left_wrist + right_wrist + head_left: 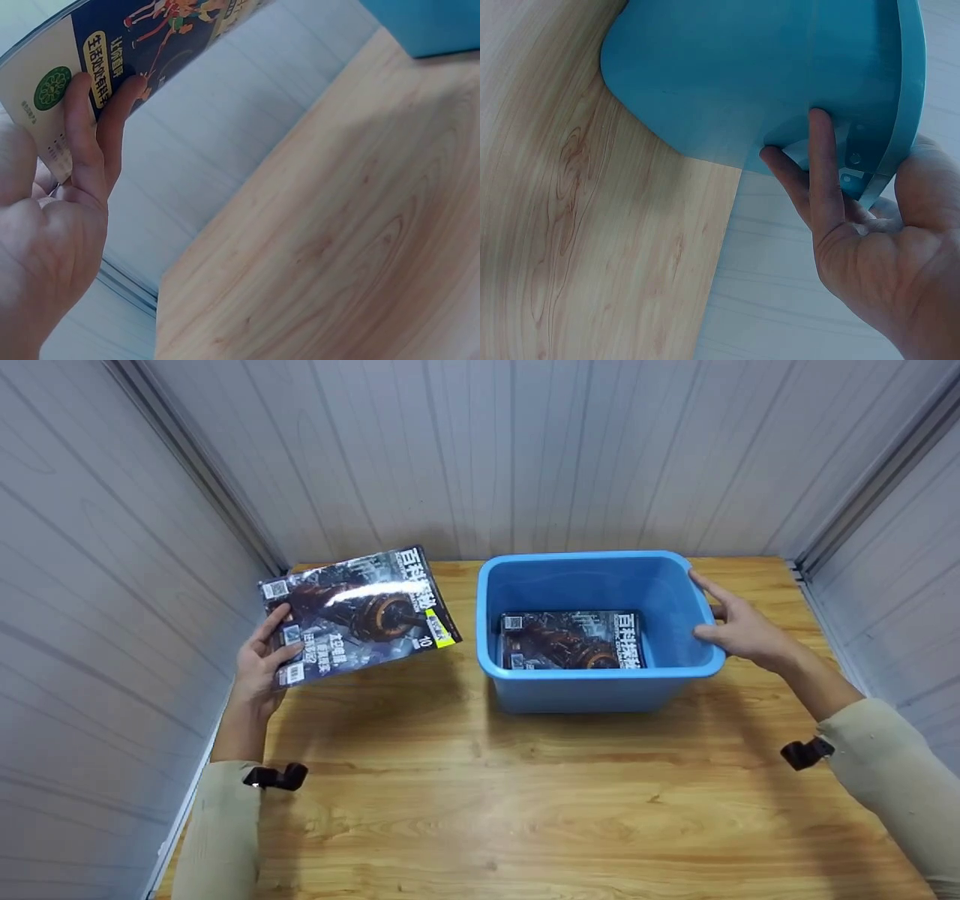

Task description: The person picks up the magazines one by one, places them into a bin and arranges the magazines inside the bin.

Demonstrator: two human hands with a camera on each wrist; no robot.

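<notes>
With one magazine already lying in the blue tub, our left hand pinches a second magazine above the counter's left, while our right hand grips the tub's right rim.

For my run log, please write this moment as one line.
left hand: holds magazine above table | right hand: grips blue tub rim | second magazine: inside tub

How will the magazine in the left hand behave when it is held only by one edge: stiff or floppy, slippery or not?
The magazine is thin, so it will probably sag at its free end, since the left hand pinches only one edge. Its cover shows glare, so it looks glossy and may slip between the fingers. It seems light: one hand carries it above the table.
</notes>
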